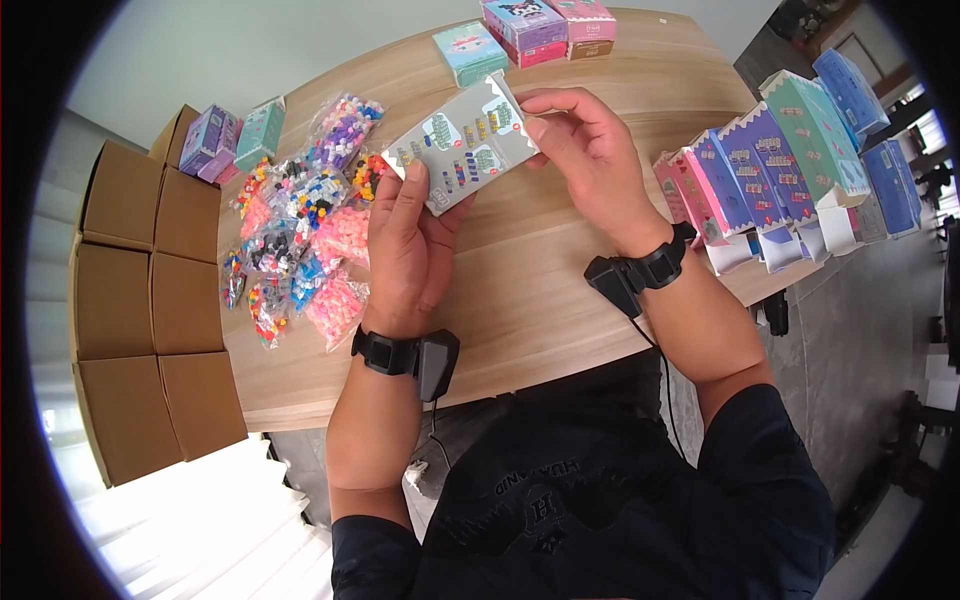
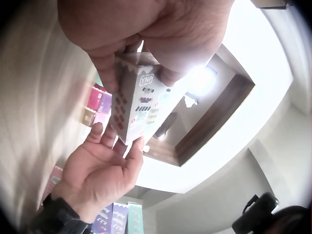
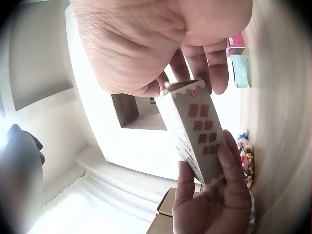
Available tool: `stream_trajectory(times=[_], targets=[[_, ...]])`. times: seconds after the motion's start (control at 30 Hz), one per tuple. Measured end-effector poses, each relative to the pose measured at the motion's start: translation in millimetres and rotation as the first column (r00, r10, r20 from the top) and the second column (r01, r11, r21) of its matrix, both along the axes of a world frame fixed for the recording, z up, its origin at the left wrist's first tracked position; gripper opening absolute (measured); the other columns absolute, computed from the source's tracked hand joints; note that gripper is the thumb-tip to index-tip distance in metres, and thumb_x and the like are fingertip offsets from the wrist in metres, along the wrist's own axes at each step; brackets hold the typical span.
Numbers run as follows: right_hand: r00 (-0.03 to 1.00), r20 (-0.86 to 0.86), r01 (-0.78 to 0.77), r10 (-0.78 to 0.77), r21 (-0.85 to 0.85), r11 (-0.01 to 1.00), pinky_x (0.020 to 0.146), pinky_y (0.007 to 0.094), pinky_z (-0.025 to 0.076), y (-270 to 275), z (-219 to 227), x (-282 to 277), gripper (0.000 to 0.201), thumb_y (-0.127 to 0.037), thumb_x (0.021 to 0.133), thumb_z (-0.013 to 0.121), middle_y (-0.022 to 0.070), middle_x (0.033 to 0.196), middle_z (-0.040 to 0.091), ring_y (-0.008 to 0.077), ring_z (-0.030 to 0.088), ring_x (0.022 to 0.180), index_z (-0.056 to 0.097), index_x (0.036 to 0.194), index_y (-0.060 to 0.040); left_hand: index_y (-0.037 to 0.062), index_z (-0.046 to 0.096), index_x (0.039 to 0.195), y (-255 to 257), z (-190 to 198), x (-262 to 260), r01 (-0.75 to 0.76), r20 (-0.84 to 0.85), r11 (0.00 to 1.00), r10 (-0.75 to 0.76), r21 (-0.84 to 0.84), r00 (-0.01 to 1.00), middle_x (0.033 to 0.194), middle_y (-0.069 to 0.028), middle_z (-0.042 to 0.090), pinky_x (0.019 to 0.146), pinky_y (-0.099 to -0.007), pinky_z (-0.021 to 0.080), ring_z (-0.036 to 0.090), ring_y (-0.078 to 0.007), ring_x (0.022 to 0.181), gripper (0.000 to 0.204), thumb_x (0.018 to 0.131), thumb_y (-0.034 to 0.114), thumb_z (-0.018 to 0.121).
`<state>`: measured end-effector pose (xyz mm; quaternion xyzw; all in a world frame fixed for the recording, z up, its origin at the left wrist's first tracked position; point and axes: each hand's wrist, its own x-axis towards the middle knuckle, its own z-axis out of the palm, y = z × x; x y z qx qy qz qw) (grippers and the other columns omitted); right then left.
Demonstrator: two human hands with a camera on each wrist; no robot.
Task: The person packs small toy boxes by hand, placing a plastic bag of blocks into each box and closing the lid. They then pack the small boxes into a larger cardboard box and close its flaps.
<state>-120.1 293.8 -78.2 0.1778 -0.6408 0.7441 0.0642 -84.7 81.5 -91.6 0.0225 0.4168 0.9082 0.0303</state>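
So the left hand (image 1: pixel 410 240) has its fingers wrapped around the lower left end of a pale grey box (image 1: pixel 465 145), thumb laid on the printed face, and the right hand (image 1: pixel 592 155) pinches the scalloped end between thumb and fingers. The box is up in the air between the two hands, tilted so that the right hand's end is farther from the person, and it's got little block pictures printed all over, plus a "YNP" logo. Can't really tell if the flap under the right fingers is loose or tucked in. Just beyond the left fingers, on their outer side, there's a pile of clear bags (image 1: pixel 340 235) stuffed with tiny coloured pieces: pink, white, blue, black, red, yellow. Straight ahead of the fingers, at the far edge of the worktop (image 1: pixel 520 300), sit a mint box (image 1: pixel 470 53), some purple and pink ones (image 1: pixel 525 28) and another pink one (image 1: pixel 588 22) on top of a brown one. Out past the right fingers is a row of upright boxes (image 1: pixel 755 175) in pink, purple and green, white flaps sticking out at the near end, with blue boxes (image 1: pixel 890 185) behind. Farther out left, past the bags, a few purple and mint boxes (image 1: pixel 225 140) stand next to stacked brown cartons (image 1: pixel 118 305).
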Motion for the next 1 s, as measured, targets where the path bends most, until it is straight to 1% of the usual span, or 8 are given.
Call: stream_trajectory(times=[0.13,0.23,0.37,0.53,0.67,0.73,0.83,1.0], targets=[[1.0,-0.013,-0.017,0.017,-0.01,1.0,0.082,0.0302,0.057,1.3,-0.5,-1.6,0.021,-0.012,0.104,0.064,0.0094,0.13,0.069,0.0131,0.067,0.104,0.066,0.123,-0.003,0.007,0.053,0.143,3.1,3.3,1.6,-0.019,0.009,1.0,0.019,0.0,1.0,0.139,-0.0073,0.064,0.104,-0.0382,0.058,0.065,-0.0205,0.126,0.038,0.11,0.027,0.056],[0.998,0.04,-0.044,0.045,-0.036,0.998,0.082,0.026,0.055,2.8,0.0,-3.2,0.025,-0.013,0.103,0.067,0.003,0.114,0.072,0.0076,0.066,0.1,0.065,0.125,-0.0025,0.0074,0.053,0.143,1.6,3.0,1.7,-0.01,0.012,1.0,0.01,-0.01,1.0,0.138,-0.0069,0.064,0.103,-0.0381,0.059,0.065,-0.0198,0.125,0.038,0.11,0.026,0.056],[1.0,0.01,0.019,-0.019,0.022,1.0,0.09,0.0268,0.055,1.2,1.5,-1.6,0.034,-0.012,0.102,0.068,0.0069,0.125,0.069,0.0094,0.066,0.106,0.063,0.135,-0.0014,0.0077,0.053,0.141,2.3,1.2,2.5,-0.009,-0.029,0.993,0.006,-0.117,1.0,0.135,-0.0061,0.065,0.102,-0.0376,0.059,0.066,-0.0184,0.122,0.036,0.11,0.025,0.056],[0.988,-0.154,0.059,-0.032,0.173,0.983,0.096,0.0285,0.054,-4.5,1.6,0.2,0.048,-0.008,0.103,0.067,0.0122,0.13,0.066,0.0125,0.066,0.109,0.055,0.148,-0.0009,0.0085,0.056,0.135,1.9,0.0,1.6,-0.032,0.005,0.998,0.032,-0.057,0.999,0.129,-0.0046,0.068,0.098,-0.0364,0.059,0.068,-0.0161,0.116,0.031,0.109,0.024,0.059],[0.989,0.139,-0.065,0.054,0.076,0.995,0.091,0.0296,0.056,-0.1,8.3,0.4,0.044,-0.013,0.102,0.068,0.0129,0.124,0.068,0.015,0.068,0.104,0.056,0.143,0.0003,0.0081,0.057,0.138,2.8,2.1,2.5,-0.054,0.01,0.997,0.055,-0.048,0.998,0.126,-0.0034,0.069,0.097,-0.0356,0.059,0.068,-0.0147,0.114,0.035,0.109,0.026,0.06],[0.913,0.375,-0.183,0.161,0.024,0.983,0.089,0.0307,0.058,11.5,9.4,-8.4,0.044,-0.017,0.102,0.069,0.0132,0.122,0.069,0.0169,0.069,0.101,0.057,0.14,0.0012,0.0071,0.05,0.147,1.5,4.2,3.5,-0.069,0.01,0.997,0.069,-0.033,0.998,0.132,-0.0071,0.065,0.101,-0.0389,0.057,0.064,-0.0179,0.122,0.045,0.109,0.029,0.06],[0.795,0.517,-0.221,0.318,-0.242,0.945,0.087,0.0337,0.06,13.2,9.3,-24.0,0.041,-0.02,0.102,0.068,0.0135,0.117,0.07,0.0218,0.07,0.096,0.056,0.136,0.0009,0.006,0.037,0.158,-2.5,1.6,1.9,-0.16,0.068,0.987,0.158,0.026,0.985,0.141,-0.0138,0.058,0.109,-0.0447,0.051,0.056,-0.0239,0.134,0.06,0.109,0.033,0.059],[0.783,0.566,0.033,0.258,-0.451,0.892,0.097,0.0401,0.061,-24.1,11.3,-73.1,0.036,-0.017,0.103,0.066,0.0163,0.118,0.065,0.0289,0.068,0.107,0.054,0.131,0.0017,0.0053,0.027,0.162,-3.4,-0.2,0.8,-0.173,0.064,0.983,0.17,0.058,0.983,0.148,-0.02,0.05,0.115,-0.051,0.045,0.047,-0.03,0.143,0.069,0.109,0.036,0.058]])
